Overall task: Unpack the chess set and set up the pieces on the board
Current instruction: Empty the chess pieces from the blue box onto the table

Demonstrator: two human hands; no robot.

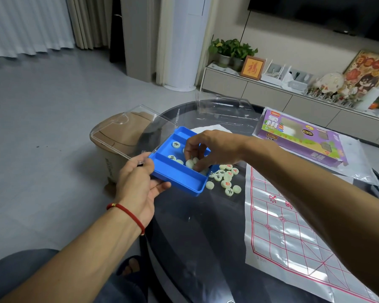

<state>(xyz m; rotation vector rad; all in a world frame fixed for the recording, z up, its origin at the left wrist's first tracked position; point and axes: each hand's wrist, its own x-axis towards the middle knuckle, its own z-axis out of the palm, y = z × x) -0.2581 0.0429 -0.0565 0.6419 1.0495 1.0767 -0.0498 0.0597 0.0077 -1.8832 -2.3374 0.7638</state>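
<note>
I am holding the blue tray (179, 178) by its near-left corner with my left hand (138, 184), fingers curled under it and thumb on the rim, and it is tilting over the edge of the worktop (195, 226). My right hand (202, 149) is reaching into the tray, its fingers curling round the pale pieces (190, 164) still lying there. More pieces (227, 178) are lying loose on the worktop just right of the tray, between it and the board sheet (293, 226). The clear lid (131, 130) is hanging open on the tray's far-left side, out over the bin (112, 136). I am judging the risk as this: the tray is partly off the worktop, so tipping it further left could be sending pieces onto the floor or into the bin, and the round pieces may be rolling off the glossy worktop.
</note>
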